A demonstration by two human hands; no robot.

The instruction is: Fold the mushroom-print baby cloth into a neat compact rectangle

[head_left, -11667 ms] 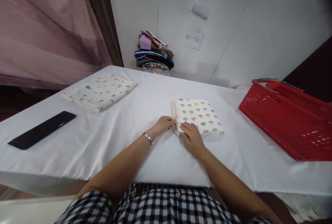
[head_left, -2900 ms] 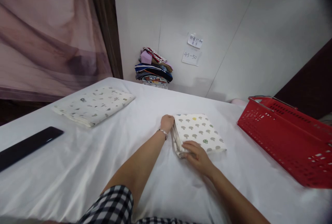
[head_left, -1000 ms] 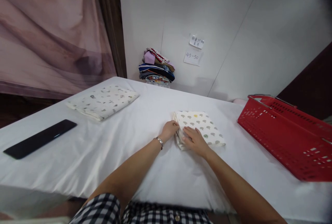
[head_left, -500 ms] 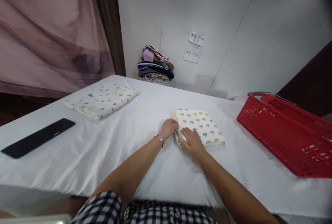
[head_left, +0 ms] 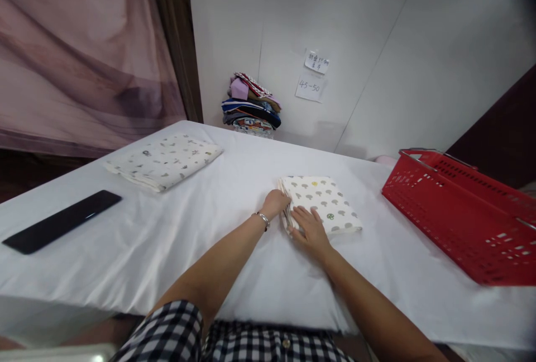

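A folded white cloth [head_left: 324, 200] printed with grey mushroom shapes, plus a few yellow and green ones, lies flat on the white-covered table. At its left side, where several layers show, my left hand [head_left: 276, 203] is closed with its fingers on the edge. My right hand [head_left: 312, 230] rests palm down on the near left part of the same cloth, fingers stretched out. A bracelet [head_left: 262, 220] circles my left wrist.
Another folded patterned cloth [head_left: 167, 161] lies at the far left, with a long black flat object [head_left: 62, 221] nearer me. A red basket [head_left: 456, 217] stands on the right. Behind the table rises a pile of folded fabrics [head_left: 251, 106] by the wall.
My left hand has shifted slightly right and up along the cloth's left edge. My right hand and the cloth are almost where they were.
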